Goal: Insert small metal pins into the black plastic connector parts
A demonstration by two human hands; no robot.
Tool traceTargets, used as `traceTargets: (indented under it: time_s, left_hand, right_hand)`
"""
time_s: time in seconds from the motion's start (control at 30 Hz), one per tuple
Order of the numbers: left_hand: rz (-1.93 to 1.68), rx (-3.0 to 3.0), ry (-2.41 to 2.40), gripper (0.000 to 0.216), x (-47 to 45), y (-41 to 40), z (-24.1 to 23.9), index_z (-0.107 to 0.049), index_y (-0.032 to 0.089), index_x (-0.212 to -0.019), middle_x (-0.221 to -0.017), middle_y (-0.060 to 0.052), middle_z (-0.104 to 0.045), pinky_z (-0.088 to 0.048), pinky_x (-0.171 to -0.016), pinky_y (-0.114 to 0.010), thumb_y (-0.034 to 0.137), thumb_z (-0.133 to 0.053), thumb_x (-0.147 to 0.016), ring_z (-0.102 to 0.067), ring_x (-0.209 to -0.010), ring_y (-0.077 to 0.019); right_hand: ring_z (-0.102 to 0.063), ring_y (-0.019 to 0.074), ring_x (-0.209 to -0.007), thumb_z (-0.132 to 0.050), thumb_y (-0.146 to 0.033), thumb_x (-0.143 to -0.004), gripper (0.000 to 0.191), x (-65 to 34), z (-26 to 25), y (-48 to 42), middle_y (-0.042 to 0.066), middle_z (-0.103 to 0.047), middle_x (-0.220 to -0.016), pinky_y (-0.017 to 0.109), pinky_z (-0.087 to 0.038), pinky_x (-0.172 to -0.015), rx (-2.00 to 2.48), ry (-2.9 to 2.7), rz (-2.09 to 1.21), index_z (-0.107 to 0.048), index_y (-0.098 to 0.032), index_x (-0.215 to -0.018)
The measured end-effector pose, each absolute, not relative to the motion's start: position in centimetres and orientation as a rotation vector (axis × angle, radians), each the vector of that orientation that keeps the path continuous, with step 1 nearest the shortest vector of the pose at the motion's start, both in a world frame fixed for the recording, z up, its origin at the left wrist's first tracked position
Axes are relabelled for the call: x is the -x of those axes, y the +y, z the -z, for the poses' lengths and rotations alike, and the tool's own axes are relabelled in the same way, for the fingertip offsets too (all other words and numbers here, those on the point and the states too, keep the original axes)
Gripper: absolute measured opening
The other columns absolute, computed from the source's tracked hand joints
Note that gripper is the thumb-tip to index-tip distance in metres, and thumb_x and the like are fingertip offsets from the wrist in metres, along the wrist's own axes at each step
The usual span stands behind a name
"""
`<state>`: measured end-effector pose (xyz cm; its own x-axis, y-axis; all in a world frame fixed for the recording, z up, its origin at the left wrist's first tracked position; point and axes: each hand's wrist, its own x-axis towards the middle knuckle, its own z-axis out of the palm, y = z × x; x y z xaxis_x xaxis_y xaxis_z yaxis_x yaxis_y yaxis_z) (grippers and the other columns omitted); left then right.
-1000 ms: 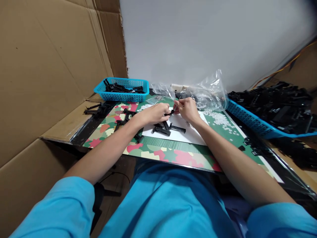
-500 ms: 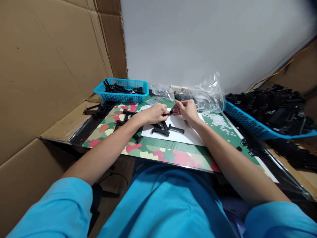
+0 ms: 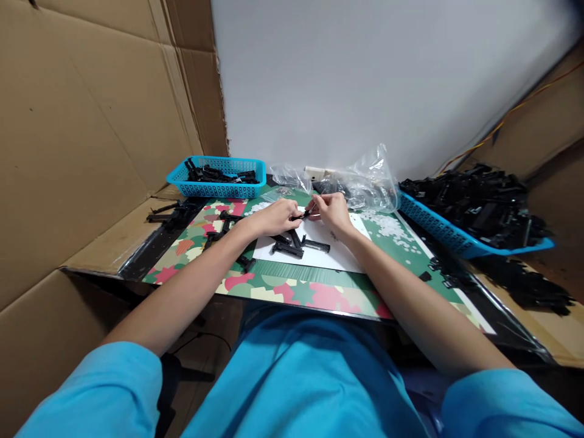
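Note:
My left hand (image 3: 279, 218) is closed on a small black plastic part (image 3: 305, 215), holding it above a white sheet (image 3: 340, 258). My right hand (image 3: 334, 213) pinches a thin, light-coloured tool (image 3: 312, 208), too small to name surely, with its tip at that part. The fingers hide much of both. Close below my left hand, several long black plastic parts (image 3: 288, 249) lie on the sheet. A scatter of tiny brownish pieces (image 3: 334, 236) lies under my right hand.
Blue baskets of black parts stand at the back left (image 3: 171, 177) and right (image 3: 483, 248). Clear plastic bags (image 3: 369, 182) lie behind my hands. Small white discs (image 3: 392, 228) cover the mat's right side; more black parts (image 3: 223, 228) lie left. Cardboard (image 3: 91, 109) walls the left.
The whole view has shifted slightly, with the table appearing lower and further left. Both hands stay together at the black part, with only slight finger movement.

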<state>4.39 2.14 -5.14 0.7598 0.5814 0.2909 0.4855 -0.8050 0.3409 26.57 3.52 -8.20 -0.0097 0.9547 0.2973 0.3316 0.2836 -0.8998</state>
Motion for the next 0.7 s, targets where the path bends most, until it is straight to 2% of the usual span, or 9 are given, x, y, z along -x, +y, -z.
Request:
traceTargets:
  time_s: [0.23,0.33,0.5,0.6,0.7]
  left_hand:
    - [-0.548,-2.783,0.821,0.026,-4.3,2.2,5.1,-0.072,0.017,-0.08,-0.088,-0.007,-0.059,-0.042,-0.073,-0.033,0.026,-0.056,-0.099,-0.056,-0.073,-0.017]
    - [-0.566,-2.774,0.858,0.024,-4.3,1.9,4.9,-0.078,0.018,-0.09,-0.093,-0.008,-0.064,-0.045,-0.074,-0.032,0.025,-0.057,-0.099,-0.06,-0.074,-0.0173]
    - [-0.78,-2.778,0.904,0.029,-4.5,1.7,4.7,-0.081,0.02,-0.119,-0.114,-0.011,-0.071,-0.054,-0.089,-0.035,0.027,-0.059,-0.101,-0.07,-0.098,-0.023]
    - [-0.942,-2.716,0.915,0.035,-4.7,1.4,4.5,-0.077,0.019,-0.13,-0.122,-0.012,-0.073,-0.056,-0.097,-0.038,0.028,-0.058,-0.102,-0.071,-0.107,-0.0248]
    - [-1.08,-2.609,0.894,0.035,-5.1,0.9,4.2,-0.078,0.021,-0.13,-0.123,-0.011,-0.075,-0.057,-0.099,-0.04,0.029,-0.059,-0.102,-0.072,-0.108,-0.0241]
  right_hand:
    - [-0.078,0.0231,-0.073,-0.063,-0.055,-0.101,0.046,-26.3,7.9,3.0,0.016,-0.082,-0.088,0.032,-0.067,-0.066,1.214,-1.492,-0.848,-0.073,-0.017,-0.077]
    - [-0.075,0.0222,-0.071,-0.054,-0.054,-0.105,0.049,-26.7,7.2,2.9,0.013,-0.081,-0.085,0.031,-0.063,-0.063,1.264,-1.591,-0.634,-0.073,-0.018,-0.076]
    - [-0.071,0.023,-0.078,-0.044,-0.047,-0.111,0.046,-28.5,5.2,2.9,0.01,-0.077,-0.084,0.032,-0.052,-0.077,1.346,-1.677,-0.065,-0.07,-0.022,-0.084]
    - [-0.066,0.0214,-0.074,-0.037,-0.038,-0.113,0.041,-29.9,3.9,2.4,0.007,-0.074,-0.083,0.032,-0.048,-0.076,1.286,-1.777,0.004,-0.068,-0.021,-0.093]
    - [-0.065,0.0219,-0.085,-0.035,-0.034,-0.115,0.038,-30.7,2.5,0.9,0.009,-0.073,-0.098,0.033,-0.049,-0.081,1.114,-2.004,-0.008,-0.069,-0.021,-0.104]
